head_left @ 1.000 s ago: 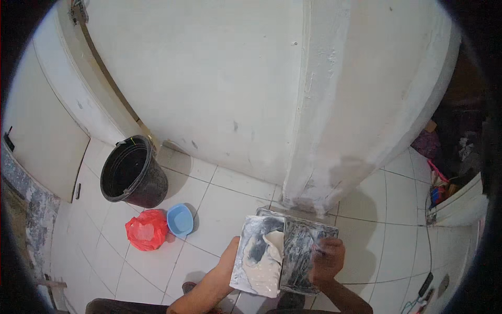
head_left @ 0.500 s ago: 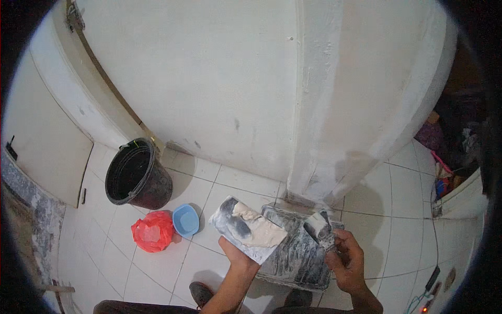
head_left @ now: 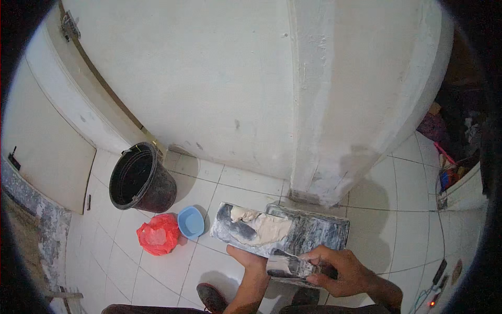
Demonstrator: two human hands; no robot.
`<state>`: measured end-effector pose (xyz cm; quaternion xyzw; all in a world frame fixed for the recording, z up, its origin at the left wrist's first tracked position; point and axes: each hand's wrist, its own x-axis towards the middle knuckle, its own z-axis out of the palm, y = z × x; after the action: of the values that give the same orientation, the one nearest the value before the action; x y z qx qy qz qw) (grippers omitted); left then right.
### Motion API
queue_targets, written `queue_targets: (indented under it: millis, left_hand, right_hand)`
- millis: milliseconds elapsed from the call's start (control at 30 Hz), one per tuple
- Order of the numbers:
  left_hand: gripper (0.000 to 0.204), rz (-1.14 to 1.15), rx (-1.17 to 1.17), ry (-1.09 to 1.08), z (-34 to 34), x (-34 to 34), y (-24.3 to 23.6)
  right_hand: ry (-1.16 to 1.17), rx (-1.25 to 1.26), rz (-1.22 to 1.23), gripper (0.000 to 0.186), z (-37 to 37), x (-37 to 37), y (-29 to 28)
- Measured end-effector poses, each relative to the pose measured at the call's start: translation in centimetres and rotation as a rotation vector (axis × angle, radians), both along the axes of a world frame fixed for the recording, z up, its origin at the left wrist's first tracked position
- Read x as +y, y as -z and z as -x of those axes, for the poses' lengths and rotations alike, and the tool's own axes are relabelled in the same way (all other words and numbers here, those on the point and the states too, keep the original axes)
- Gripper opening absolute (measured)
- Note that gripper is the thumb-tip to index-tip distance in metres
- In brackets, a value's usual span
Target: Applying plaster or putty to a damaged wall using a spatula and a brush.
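Note:
My left hand (head_left: pixel 246 257) grips a flat rectangular board (head_left: pixel 222 227) from below, its fingers mostly hidden; pale creamy paste (head_left: pixel 266 230) and dark patches lie on it. My right hand (head_left: pixel 340 272) is closed on a putty knife (head_left: pixel 285 265) with a dark, paste-streaked blade, held at the board's near right edge. Below and to the right of the board is a larger dark rectangular tray (head_left: pixel 327 233), smeared white, near the base of the wall corner.
A black bucket (head_left: pixel 162 193), red plastic bag (head_left: pixel 157 246) and blue basin (head_left: pixel 191 225) stand left on tiled floor. A white wall with a projecting corner (head_left: pixel 308 104) rises ahead. Cables (head_left: pixel 436 285) lie at lower right, clutter (head_left: pixel 449 175) at the right. My feet (head_left: pixel 212 295) show below.
The board has turned from upright to lying crosswise, long side left to right. The putty knife in my right hand has moved down and left, to the board's near edge.

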<state>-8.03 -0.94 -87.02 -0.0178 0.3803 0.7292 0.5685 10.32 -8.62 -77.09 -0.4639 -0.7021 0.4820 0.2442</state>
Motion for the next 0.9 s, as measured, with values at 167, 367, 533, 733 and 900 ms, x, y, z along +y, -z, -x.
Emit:
queue_targets:
  millis: [167, 367, 533, 733, 900]
  left_hand:
    - [0.046, 0.093, 0.291, 0.024, 0.7, -0.9, -0.5]
    - [0.044, -0.025, 0.260, 0.169, 1.2, -0.4, 1.1]
    - [0.045, -0.034, 0.307, 0.264, 1.5, -0.7, -0.5]
    - [0.049, -0.114, -0.006, 0.339, 1.4, -0.9, -1.1]
    - [0.036, -0.043, -0.270, 0.324, 1.2, -1.1, -3.3]
  right_hand:
    - [-0.101, -0.117, 0.152, 0.039, 0.6, 1.6, -2.3]
    - [-0.196, -0.172, 0.119, 0.041, -0.9, 2.8, -2.4]
    - [-0.226, -0.196, 0.232, 0.041, -0.9, 2.7, -3.3]
    - [-0.221, -0.263, -0.035, 0.043, -1.7, 3.1, -3.4]
    - [-0.269, -0.248, -0.024, 0.042, -2.2, 2.5, -4.0]
